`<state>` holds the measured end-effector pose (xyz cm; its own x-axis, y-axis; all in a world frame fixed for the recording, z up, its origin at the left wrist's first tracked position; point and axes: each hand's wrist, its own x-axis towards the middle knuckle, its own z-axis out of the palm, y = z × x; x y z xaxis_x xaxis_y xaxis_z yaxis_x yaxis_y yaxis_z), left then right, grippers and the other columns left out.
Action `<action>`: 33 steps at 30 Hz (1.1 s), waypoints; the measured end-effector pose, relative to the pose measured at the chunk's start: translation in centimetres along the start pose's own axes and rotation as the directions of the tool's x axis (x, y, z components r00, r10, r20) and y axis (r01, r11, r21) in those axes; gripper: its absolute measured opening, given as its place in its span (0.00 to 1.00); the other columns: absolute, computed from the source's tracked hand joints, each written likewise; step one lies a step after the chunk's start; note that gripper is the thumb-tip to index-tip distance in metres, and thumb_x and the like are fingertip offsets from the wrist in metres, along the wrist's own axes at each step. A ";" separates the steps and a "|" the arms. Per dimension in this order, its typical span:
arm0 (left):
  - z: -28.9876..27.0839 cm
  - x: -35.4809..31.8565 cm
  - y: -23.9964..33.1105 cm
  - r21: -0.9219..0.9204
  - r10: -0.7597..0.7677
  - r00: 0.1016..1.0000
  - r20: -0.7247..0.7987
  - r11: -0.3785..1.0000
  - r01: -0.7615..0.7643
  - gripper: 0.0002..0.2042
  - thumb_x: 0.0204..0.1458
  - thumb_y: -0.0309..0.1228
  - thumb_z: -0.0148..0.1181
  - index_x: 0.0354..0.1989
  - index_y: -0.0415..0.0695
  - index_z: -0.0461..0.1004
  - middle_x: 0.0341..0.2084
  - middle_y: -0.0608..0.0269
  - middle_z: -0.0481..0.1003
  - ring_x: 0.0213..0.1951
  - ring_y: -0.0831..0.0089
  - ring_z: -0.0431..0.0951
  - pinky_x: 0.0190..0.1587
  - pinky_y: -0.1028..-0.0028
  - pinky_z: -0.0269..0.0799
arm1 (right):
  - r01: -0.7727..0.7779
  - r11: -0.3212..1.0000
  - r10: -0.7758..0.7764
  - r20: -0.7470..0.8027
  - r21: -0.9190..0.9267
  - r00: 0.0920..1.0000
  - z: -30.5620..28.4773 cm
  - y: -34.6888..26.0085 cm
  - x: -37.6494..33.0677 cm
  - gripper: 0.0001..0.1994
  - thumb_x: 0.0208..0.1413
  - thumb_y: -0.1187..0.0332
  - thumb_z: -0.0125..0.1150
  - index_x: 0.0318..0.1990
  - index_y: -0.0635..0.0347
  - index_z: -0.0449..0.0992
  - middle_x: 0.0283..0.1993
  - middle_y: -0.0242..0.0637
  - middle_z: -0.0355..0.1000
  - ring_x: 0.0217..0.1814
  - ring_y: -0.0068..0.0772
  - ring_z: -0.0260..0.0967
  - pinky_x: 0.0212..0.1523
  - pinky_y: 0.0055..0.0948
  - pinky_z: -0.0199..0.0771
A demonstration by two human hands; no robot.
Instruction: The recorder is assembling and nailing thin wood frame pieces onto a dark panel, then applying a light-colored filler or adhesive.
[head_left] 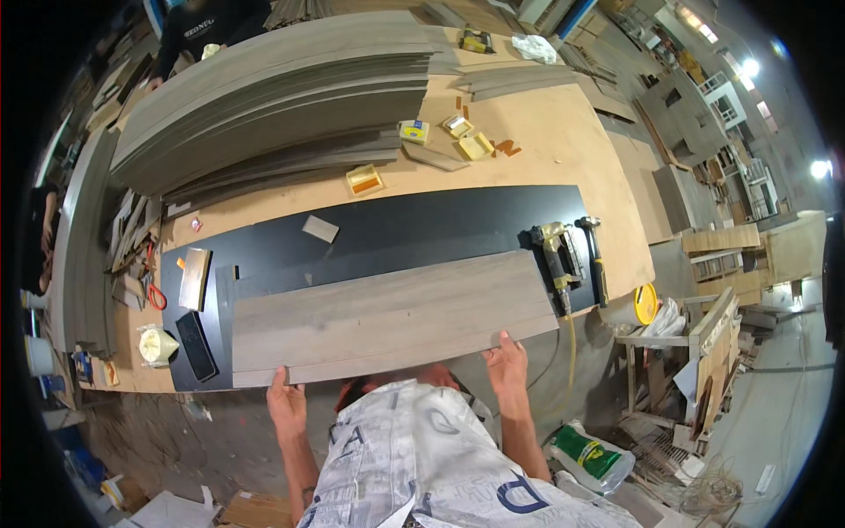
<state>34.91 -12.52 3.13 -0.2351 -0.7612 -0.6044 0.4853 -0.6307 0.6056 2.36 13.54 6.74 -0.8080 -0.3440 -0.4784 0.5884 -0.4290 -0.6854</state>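
A wide grey-brown wooden board (396,317) lies on a black panel (422,220) at the near edge of the workbench. My left hand (287,403) grips its front edge near the left end, thumb on top and the other fingers mostly hidden beneath. Closer to the board's right end, my right hand (506,363) pinches the same edge in a like way. Beyond the right end lie a nail gun (553,255) with a yellowish hose and a hammer (597,260). A small wood piece (321,229) rests on the panel behind the board.
Left of the board are a black phone (195,346), a cream roll (157,347), a wood block (194,280) and red-handled scissors (157,297). A tall stack of boards (282,114) and small yellow boxes (364,180) stand farther back. A co-worker (211,31) is at the far left.
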 end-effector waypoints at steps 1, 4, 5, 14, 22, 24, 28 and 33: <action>-0.2 0.0 0.0 -0.004 0.003 1.000 0.011 1.000 -0.003 0.14 0.56 0.28 0.61 0.50 0.42 0.71 0.45 0.64 0.76 0.49 0.69 0.76 0.51 0.65 0.71 | -0.008 1.000 0.008 0.018 -0.004 1.000 -0.2 0.1 0.0 0.07 0.61 0.72 0.58 0.45 0.61 0.73 0.43 0.36 0.76 0.43 0.35 0.77 0.44 0.39 0.80; 0.6 -0.4 0.1 -0.005 0.020 0.999 0.025 1.000 -0.020 0.14 0.56 0.28 0.60 0.50 0.42 0.71 0.45 0.63 0.76 0.49 0.69 0.76 0.51 0.65 0.71 | -0.035 0.999 0.034 0.068 0.013 0.997 -0.9 0.2 0.3 0.07 0.61 0.72 0.57 0.45 0.62 0.73 0.44 0.37 0.76 0.43 0.35 0.77 0.45 0.40 0.80; 1.0 -0.6 0.1 -0.004 0.038 0.999 0.030 0.999 -0.037 0.14 0.56 0.28 0.60 0.50 0.42 0.71 0.46 0.63 0.76 0.49 0.70 0.76 0.52 0.66 0.71 | -0.034 0.999 0.033 0.064 0.012 0.997 -1.2 0.2 0.2 0.07 0.61 0.72 0.57 0.45 0.62 0.73 0.44 0.37 0.76 0.43 0.35 0.77 0.45 0.40 0.80; 0.0 -0.2 0.2 -0.009 -0.013 0.997 0.074 1.000 0.013 0.14 0.56 0.28 0.61 0.50 0.42 0.71 0.46 0.63 0.76 0.50 0.70 0.76 0.53 0.66 0.70 | -0.051 0.999 0.052 0.067 -0.017 0.996 -1.3 0.5 0.6 0.07 0.63 0.72 0.55 0.45 0.64 0.73 0.45 0.38 0.76 0.47 0.36 0.76 0.48 0.40 0.78; 0.9 0.2 -0.2 -0.005 -0.008 0.999 0.045 1.000 0.009 0.13 0.57 0.28 0.60 0.51 0.42 0.71 0.46 0.64 0.76 0.50 0.70 0.75 0.53 0.66 0.70 | -0.067 0.996 0.070 0.065 -0.052 0.995 -1.7 0.7 2.2 0.07 0.61 0.69 0.58 0.45 0.59 0.73 0.43 0.35 0.75 0.43 0.32 0.75 0.38 0.34 0.78; 0.3 0.7 -0.3 0.001 -0.013 0.997 0.073 1.000 0.013 0.14 0.57 0.28 0.59 0.51 0.42 0.71 0.46 0.63 0.76 0.50 0.70 0.75 0.54 0.66 0.70 | -0.075 0.996 0.077 0.031 -0.046 0.997 -1.5 0.8 2.5 0.08 0.61 0.69 0.58 0.45 0.60 0.73 0.43 0.37 0.75 0.44 0.34 0.75 0.40 0.37 0.78; -0.9 -0.4 0.3 0.012 -0.003 0.992 0.122 1.000 0.001 0.15 0.61 0.31 0.55 0.54 0.40 0.70 0.47 0.60 0.76 0.50 0.66 0.76 0.53 0.65 0.72 | -0.239 0.953 0.198 -0.215 -0.184 0.956 0.5 0.8 2.6 0.13 0.61 0.66 0.60 0.46 0.66 0.70 0.45 0.45 0.74 0.45 0.43 0.74 0.47 0.43 0.78; -2.6 -0.8 -1.1 0.239 -0.225 0.952 0.206 0.955 0.174 0.20 0.64 0.35 0.50 0.57 0.32 0.64 0.56 0.56 0.67 0.55 0.58 0.72 0.54 0.57 0.76 | -0.424 0.639 0.403 -0.190 -0.642 0.895 -1.6 -3.0 3.6 0.25 0.62 0.49 0.55 0.42 0.70 0.68 0.35 0.50 0.75 0.34 0.44 0.75 0.36 0.37 0.74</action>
<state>36.74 -10.88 1.63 -0.5067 -0.6144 -0.6047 0.2220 -0.7708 0.5972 -2.34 14.90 6.19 -0.4919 -0.3226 -0.8087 0.6988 0.4077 -0.5877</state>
